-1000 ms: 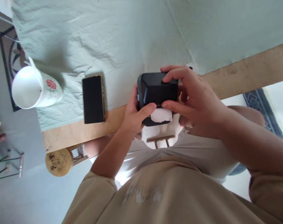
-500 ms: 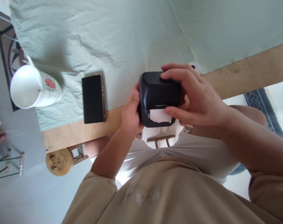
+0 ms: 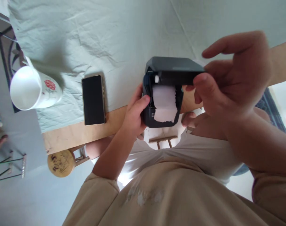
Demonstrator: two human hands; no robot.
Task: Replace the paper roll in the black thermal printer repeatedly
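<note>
A small black receipt printer (image 3: 147, 116) is held over the table's front edge, its lid (image 3: 173, 64) raised. Inside lies white paper (image 3: 165, 103), its torn end hanging over the printer's front. Around the printer's left side, my left hand (image 3: 133, 114) is closed, thumb on the rim. My right hand (image 3: 230, 75) pinches the right end of the lid between thumb and fingers, with the index finger lifted away. Slight motion blur softens this hand.
A phone (image 3: 93, 100) lies dark-screened on the green cloth (image 3: 124, 28), left of the printer. Farther left, a white mug (image 3: 50, 91) with a red flower lies tipped. Below the bare wooden table edge (image 3: 67, 133) stands a round stool (image 3: 61, 163).
The printer's lid has swung up from shut to open, baring the paper inside. My right hand has moved up and right with the lid; my left hand keeps its hold.
</note>
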